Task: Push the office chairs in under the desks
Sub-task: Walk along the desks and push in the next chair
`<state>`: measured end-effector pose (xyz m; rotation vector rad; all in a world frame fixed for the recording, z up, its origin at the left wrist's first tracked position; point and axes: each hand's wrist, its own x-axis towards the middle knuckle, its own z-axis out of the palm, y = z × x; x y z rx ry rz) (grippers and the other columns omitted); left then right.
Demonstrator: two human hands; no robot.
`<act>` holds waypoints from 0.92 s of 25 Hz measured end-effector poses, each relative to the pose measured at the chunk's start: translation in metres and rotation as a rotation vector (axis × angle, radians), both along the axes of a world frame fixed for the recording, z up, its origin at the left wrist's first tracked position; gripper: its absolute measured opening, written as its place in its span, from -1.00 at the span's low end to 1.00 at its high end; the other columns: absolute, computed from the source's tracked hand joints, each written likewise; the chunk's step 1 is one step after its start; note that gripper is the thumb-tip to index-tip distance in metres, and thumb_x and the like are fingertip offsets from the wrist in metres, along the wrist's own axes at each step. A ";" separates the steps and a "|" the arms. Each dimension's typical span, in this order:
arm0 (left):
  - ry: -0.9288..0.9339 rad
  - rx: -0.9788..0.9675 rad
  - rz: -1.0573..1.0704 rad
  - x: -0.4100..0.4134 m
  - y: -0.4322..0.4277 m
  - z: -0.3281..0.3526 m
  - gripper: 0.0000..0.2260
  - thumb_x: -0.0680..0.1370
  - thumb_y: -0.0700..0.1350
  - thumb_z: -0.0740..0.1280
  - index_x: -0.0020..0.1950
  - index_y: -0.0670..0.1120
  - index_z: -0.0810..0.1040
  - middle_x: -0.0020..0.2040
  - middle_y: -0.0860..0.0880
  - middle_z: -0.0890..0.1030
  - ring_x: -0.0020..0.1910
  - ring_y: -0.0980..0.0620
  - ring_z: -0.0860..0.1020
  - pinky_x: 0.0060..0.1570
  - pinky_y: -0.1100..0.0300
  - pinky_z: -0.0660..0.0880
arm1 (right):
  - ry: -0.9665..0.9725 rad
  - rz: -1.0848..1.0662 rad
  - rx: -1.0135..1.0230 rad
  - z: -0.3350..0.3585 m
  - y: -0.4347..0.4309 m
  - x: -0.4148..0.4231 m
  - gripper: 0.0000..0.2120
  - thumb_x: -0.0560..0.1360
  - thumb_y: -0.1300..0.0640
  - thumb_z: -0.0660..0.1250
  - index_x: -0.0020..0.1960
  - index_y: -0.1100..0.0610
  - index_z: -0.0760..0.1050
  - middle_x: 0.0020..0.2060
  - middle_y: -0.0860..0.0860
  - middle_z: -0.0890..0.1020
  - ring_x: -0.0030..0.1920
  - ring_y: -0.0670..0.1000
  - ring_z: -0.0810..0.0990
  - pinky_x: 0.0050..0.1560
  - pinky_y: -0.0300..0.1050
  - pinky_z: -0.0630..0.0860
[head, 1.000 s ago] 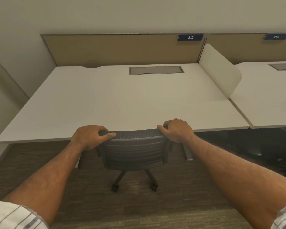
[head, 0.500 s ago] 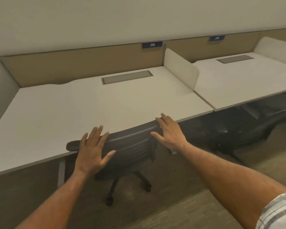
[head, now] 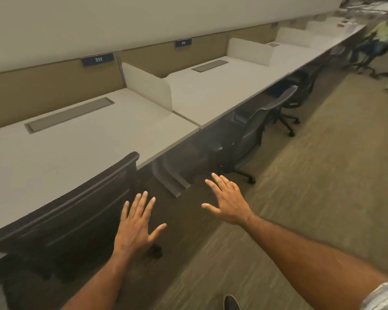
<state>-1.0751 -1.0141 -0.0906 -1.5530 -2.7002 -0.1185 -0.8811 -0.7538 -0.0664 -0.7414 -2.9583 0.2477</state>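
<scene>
Office chairs are the job here, and the nearest chair (head: 76, 211), lower left of the frame, sits with its backrest against the edge of the desk (head: 65, 151). Fingers are spread wide and hold nothing: the left hand (head: 136, 229) hovers just beside that backrest, the right hand (head: 230, 203) at centre reaches toward the next chair (head: 251, 133), right of centre, which juts out from its desk at an angle. The first chair looks done; the next move calls for stepping over, gripping that backrest and rolling it in.
</scene>
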 end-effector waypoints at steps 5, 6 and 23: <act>0.003 -0.058 -0.144 0.055 0.090 -0.006 -0.18 0.56 0.48 -0.05 0.61 -0.05 0.26 0.63 -0.12 0.14 0.62 -0.14 0.09 0.58 -0.21 -0.03 | 0.004 -0.176 -0.056 -0.020 0.055 0.102 -0.18 0.55 -0.41 0.18 0.65 -0.02 0.07 0.65 0.04 0.05 0.63 0.10 0.01 0.55 0.13 0.07; 0.013 -0.059 -0.176 0.065 0.111 -0.006 -0.19 0.56 0.48 -0.03 0.61 -0.06 0.28 0.63 -0.12 0.15 0.62 -0.14 0.10 0.59 -0.21 -0.03 | 0.006 -0.202 -0.070 -0.024 0.070 0.120 -0.18 0.55 -0.42 0.17 0.65 -0.03 0.08 0.65 0.04 0.05 0.63 0.10 0.02 0.55 0.12 0.07; -0.067 -0.087 -0.257 0.206 0.445 -0.003 -0.03 0.42 0.55 -0.27 0.68 -0.01 0.01 0.69 -0.10 -0.03 0.67 -0.08 -0.09 0.61 -0.16 -0.14 | -0.097 -0.270 -0.149 -0.036 0.354 0.280 -0.17 0.56 -0.43 0.10 0.66 0.02 0.04 0.65 0.09 0.06 0.62 0.12 0.00 0.57 0.17 0.00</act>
